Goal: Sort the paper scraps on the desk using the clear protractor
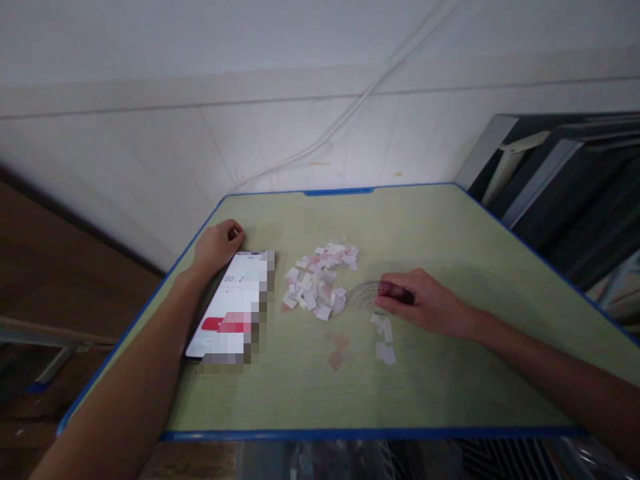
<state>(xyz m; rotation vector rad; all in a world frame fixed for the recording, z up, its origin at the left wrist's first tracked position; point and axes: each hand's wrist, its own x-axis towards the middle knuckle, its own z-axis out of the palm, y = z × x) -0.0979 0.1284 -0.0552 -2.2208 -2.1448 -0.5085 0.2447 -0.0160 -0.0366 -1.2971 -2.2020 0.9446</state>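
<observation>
My right hand (417,299) is closed on a clear semicircular protractor (364,295), its curved end pointing left. A dark purplish area shows between the fingers; I cannot make out what it is. The protractor's left end is beside a pile of small white and pink paper scraps (315,280). Just below the right hand lie a few white scraps (385,352), and left of them are faint pinkish scraps (336,360). My left hand (220,243) rests on the table with its fingers curled, nothing visible in them, just beyond a phone (233,293) showing a timer.
The greenish table (425,393) has a blue edge. A pale wall with a white cable (350,110) stands behind it. Dark panels or folded items (565,180) lean close on the right. A brown board (60,227) is at the left.
</observation>
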